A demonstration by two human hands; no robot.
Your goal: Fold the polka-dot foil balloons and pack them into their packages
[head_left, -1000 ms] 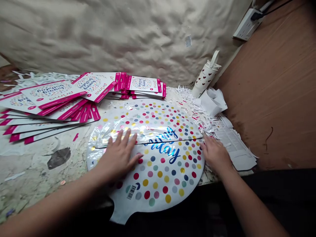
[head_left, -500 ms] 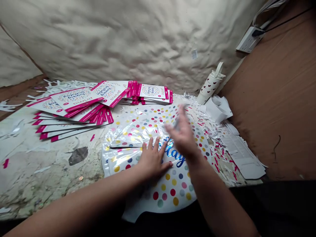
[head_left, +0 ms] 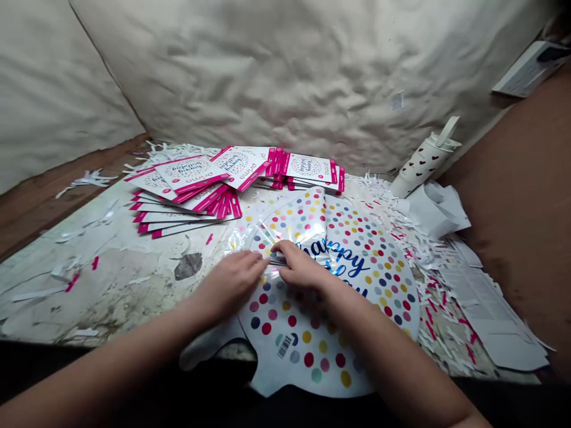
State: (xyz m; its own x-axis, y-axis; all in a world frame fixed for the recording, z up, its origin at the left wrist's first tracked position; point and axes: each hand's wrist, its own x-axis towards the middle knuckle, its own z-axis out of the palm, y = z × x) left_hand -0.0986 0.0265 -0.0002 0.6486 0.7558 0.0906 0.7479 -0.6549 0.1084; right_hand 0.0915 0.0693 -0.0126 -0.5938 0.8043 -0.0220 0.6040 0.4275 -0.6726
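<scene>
a cream padded cloth wall (head_left: 267,77) fills the view from 9 to 1 o'clock, and a brown board (head_left: 530,178) stands at 3 o'clock. below them lies a scuffed, paint-stained workbench (head_left: 107,297), its top littered with paper scraps. at 6 o'clock on the bench lies a flat round foil balloon (head_left: 366,267), white with coloured dots and blue script, its upper left part folded over towards the middle. at 11 o'clock, well apart from the hands, fanned stacks of pink-edged happy birthday packaging cards (head_left: 191,178) sit just beyond the balloon. loose printed paper sheets (head_left: 491,309) lie at 4 o'clock, and crumpled white paper (head_left: 437,208) sits at 2 o'clock beside a white bottle with red hearts (head_left: 422,166), which leans against the wall. a white power strip (head_left: 526,68) is mounted high at 2 o'clock. the left hand (head_left: 227,285) lies on the foil at the fold, fingers close together and gently curved. the right hand (head_left: 303,267) sits just beside it, its fingers bent over the folded edge. neither hand is spread wide, but i cannot tell whether either is gripping the foil or only pressing on it.
</scene>
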